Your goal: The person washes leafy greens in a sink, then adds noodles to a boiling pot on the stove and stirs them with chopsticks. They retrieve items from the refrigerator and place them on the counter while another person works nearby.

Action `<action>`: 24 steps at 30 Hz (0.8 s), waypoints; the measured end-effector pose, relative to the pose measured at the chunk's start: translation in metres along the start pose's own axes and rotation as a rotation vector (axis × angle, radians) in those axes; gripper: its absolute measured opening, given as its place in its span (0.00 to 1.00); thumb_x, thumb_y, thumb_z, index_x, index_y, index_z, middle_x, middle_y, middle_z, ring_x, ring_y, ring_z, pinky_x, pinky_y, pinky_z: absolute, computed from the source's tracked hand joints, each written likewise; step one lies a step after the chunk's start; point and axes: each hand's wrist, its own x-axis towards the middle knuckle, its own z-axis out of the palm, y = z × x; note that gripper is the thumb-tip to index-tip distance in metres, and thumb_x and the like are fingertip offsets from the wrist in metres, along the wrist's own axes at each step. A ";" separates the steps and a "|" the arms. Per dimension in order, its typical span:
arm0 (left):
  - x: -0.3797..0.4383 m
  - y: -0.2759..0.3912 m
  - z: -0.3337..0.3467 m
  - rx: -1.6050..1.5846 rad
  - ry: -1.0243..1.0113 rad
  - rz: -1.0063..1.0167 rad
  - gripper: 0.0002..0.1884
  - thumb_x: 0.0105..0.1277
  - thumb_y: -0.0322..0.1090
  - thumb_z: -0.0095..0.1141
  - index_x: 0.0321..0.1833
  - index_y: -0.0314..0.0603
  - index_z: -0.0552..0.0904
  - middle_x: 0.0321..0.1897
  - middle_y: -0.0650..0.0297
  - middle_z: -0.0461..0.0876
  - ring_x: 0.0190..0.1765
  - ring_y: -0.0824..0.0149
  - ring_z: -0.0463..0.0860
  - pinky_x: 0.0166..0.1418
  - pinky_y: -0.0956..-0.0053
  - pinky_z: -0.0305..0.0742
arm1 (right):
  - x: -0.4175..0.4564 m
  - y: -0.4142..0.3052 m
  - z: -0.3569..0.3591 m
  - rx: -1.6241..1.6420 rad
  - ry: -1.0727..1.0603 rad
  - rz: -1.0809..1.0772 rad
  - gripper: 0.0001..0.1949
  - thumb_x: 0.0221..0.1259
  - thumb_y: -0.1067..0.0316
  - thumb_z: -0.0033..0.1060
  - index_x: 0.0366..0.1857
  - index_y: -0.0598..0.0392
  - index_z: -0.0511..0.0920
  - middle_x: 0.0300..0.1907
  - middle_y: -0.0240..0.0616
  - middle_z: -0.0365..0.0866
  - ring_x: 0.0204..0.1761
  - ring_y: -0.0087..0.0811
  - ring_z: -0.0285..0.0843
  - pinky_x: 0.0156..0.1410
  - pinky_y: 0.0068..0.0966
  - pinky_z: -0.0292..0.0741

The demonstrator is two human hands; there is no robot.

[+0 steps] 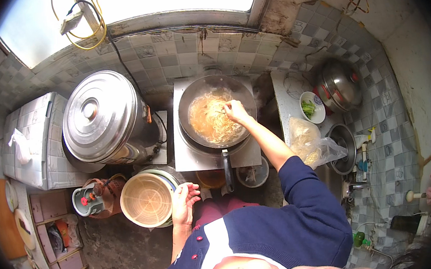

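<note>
Noodles in broth fill a dark frying pan on the stove, its black handle pointing toward me. My right hand is over the right part of the pan, fingers closed together around something small or thin, perhaps a utensil; what it is cannot be made out. My left hand is raised beside a round woven basket, fingers loosely curled, holding nothing visible. To the right, a clear plastic bag of noodles lies on the counter, near a white bowl with chopped greens.
A large lidded steel pot stands left of the stove. At right are a metal basin and a lidded steel pot. A gas cylinder and a bucket are low down. A black cable hangs behind.
</note>
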 end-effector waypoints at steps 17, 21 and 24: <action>0.009 0.001 -0.008 -0.020 -0.024 -0.005 0.11 0.74 0.41 0.51 0.49 0.41 0.78 0.43 0.60 0.83 0.40 0.69 0.83 0.43 0.74 0.78 | -0.005 -0.006 -0.030 0.398 -0.402 0.115 0.13 0.68 0.61 0.59 0.39 0.62 0.85 0.31 0.34 0.86 0.32 0.20 0.81 0.41 0.19 0.79; 0.016 0.003 -0.003 -0.010 -0.074 -0.012 0.11 0.74 0.41 0.51 0.49 0.41 0.78 0.43 0.60 0.83 0.40 0.69 0.83 0.43 0.74 0.78 | -0.018 0.042 -0.036 0.228 -0.194 0.156 0.14 0.61 0.60 0.64 0.42 0.60 0.85 0.35 0.44 0.88 0.36 0.31 0.85 0.47 0.27 0.79; 0.013 0.005 -0.009 -0.016 -0.037 -0.009 0.11 0.74 0.41 0.51 0.49 0.41 0.77 0.43 0.60 0.83 0.40 0.69 0.83 0.43 0.74 0.78 | -0.018 0.011 -0.040 -0.144 -0.014 -0.022 0.11 0.60 0.63 0.59 0.34 0.60 0.84 0.34 0.54 0.84 0.38 0.49 0.85 0.48 0.39 0.79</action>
